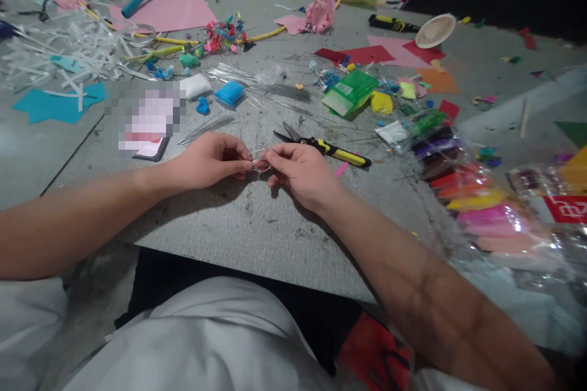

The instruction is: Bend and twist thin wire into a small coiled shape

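Observation:
Both of my hands meet over a grey textured board (257, 226) on the floor. My left hand (208, 160) and my right hand (300, 172) each pinch one side of a small loop of thin silvery wire (258, 156) held between the fingertips. Just behind my right hand lie yellow-and-black handled snips (330, 148) with their blades apart. A bundle of thin straight wires (206, 127) lies behind my left hand.
Packs of coloured clay (463, 195) in clear wrap lie at the right. A green box (349, 91), a blue lump (229, 93), a white lump (195, 85), pink paper (169, 11), white paper strips (68, 49) and coloured scraps litter the floor behind.

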`<state>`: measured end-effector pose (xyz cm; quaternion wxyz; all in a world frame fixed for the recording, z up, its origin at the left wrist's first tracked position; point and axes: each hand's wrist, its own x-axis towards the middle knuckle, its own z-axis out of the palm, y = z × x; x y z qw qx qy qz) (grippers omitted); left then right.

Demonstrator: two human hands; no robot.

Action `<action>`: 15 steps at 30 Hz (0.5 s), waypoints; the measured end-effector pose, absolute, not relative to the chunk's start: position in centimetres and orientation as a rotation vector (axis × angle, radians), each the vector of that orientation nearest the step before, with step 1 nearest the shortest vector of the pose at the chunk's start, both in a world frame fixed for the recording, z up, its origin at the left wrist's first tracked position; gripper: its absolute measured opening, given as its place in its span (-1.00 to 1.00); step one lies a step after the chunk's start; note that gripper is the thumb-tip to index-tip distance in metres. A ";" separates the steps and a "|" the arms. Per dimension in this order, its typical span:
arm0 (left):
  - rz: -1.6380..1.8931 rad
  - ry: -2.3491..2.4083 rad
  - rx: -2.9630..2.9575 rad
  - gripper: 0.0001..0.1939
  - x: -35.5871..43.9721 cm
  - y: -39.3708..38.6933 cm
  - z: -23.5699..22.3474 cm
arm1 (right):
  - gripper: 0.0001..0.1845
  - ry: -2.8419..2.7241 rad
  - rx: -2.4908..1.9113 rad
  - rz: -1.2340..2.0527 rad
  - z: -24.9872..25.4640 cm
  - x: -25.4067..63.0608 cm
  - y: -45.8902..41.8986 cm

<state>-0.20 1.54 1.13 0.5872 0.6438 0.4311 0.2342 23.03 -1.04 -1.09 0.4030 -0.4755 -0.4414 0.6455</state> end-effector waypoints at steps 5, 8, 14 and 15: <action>0.536 1.013 1.495 -0.91 -0.1 1.1 1.8 | -0.56 -1.061 -1.145 1.689 -1.3 23.4 -0.7; 0.535 1.015 1.493 -0.89 -0.1 1.2 1.7 | -0.51 -1.044 -1.128 1.704 -1.2 23.4 -0.6; 0.564 0.976 1.512 -0.78 -0.2 1.5 0.9 | -0.39 -1.030 -1.048 1.726 -0.9 23.4 -0.7; 0.574 0.965 1.510 -0.77 -0.2 1.5 0.8 | -0.37 -1.031 -1.039 1.731 -0.9 23.4 -0.7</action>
